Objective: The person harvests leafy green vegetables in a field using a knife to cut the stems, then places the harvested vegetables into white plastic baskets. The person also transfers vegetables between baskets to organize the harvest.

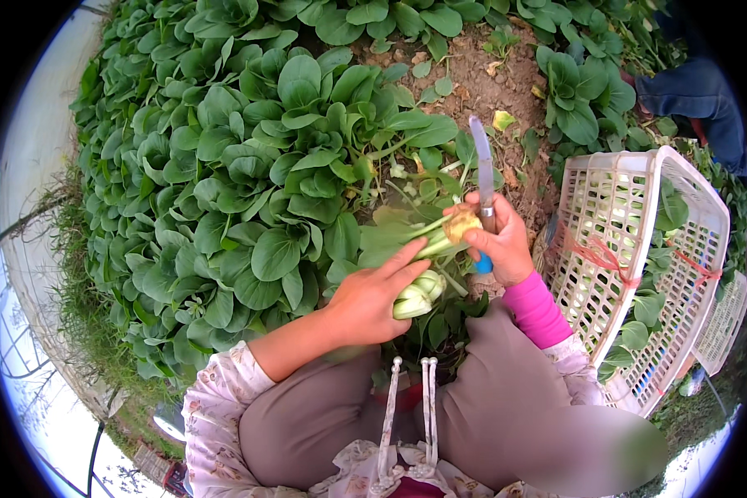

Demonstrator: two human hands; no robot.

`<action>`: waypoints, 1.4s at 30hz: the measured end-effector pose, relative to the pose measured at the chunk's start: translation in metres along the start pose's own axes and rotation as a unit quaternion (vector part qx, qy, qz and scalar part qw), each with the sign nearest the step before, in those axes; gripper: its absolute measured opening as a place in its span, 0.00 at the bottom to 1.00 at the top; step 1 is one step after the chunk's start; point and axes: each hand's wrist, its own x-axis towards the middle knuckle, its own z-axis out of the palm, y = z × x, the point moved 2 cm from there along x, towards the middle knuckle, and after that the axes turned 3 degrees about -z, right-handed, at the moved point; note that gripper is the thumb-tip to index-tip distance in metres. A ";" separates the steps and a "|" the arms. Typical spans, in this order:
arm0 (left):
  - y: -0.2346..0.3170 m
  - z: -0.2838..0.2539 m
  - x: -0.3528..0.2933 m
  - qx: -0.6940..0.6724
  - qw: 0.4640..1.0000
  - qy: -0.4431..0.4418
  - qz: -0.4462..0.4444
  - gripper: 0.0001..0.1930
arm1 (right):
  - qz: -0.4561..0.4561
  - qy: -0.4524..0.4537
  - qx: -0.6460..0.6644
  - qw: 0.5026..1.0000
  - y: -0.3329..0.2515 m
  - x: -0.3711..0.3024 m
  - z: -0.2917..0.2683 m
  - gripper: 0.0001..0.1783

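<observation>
My right hand (506, 242) is closed round a knife (482, 158), its slightly curved blade pointing up and away and part of its blue handle showing below. The same hand's thumb presses the yellowish-brown base of a leafy stalk (461, 224). My left hand (372, 300) grips trimmed pale-green heads of bok choy (422, 292), cut ends facing right. Its extended fingers reach the stalk's stems. Leaves of that stalk, blurred, trail left above my left hand. How many heads lie in my left palm is hidden.
Dense bok choy plants (249, 183) fill the bed to the left and ahead. Brown soil (490, 79) with leaf scraps lies beyond the knife. White plastic crates (610, 224), holding bok choy and tied with red string, stand at my right. Another person's blue-trousered leg (693, 91) is at far right.
</observation>
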 end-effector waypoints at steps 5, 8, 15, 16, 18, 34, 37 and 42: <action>-0.001 -0.021 -0.004 -0.171 0.983 0.074 0.012 0.37 | -0.150 0.124 -0.126 0.973 0.001 0.009 -0.011 0.23; 0.002 -0.030 -0.003 -0.360 0.925 0.106 -0.066 0.36 | -0.066 0.058 -0.037 0.995 -0.001 0.004 0.004 0.21; -0.014 -0.007 0.020 -0.524 0.844 0.011 -0.112 0.33 | -0.119 0.053 0.053 0.990 0.008 0.008 0.028 0.22; -0.016 -0.006 0.020 -0.523 0.844 0.016 -0.119 0.33 | -0.107 0.051 0.065 0.991 0.005 0.008 0.029 0.21; -0.021 -0.011 0.020 -0.520 0.840 0.035 -0.147 0.32 | -0.109 0.038 -0.021 0.993 0.004 0.011 0.022 0.20; -0.010 -0.004 0.028 -0.560 0.812 0.086 -0.140 0.30 | -0.052 0.072 -0.065 0.994 0.012 0.007 0.003 0.28; -0.001 -0.010 0.032 -0.583 0.801 0.098 -0.098 0.33 | -0.101 0.044 -0.017 0.994 0.003 0.000 0.022 0.18; 0.007 -0.011 0.051 -0.575 0.814 0.047 -0.070 0.37 | -0.128 0.100 0.034 0.986 0.024 0.002 0.027 0.13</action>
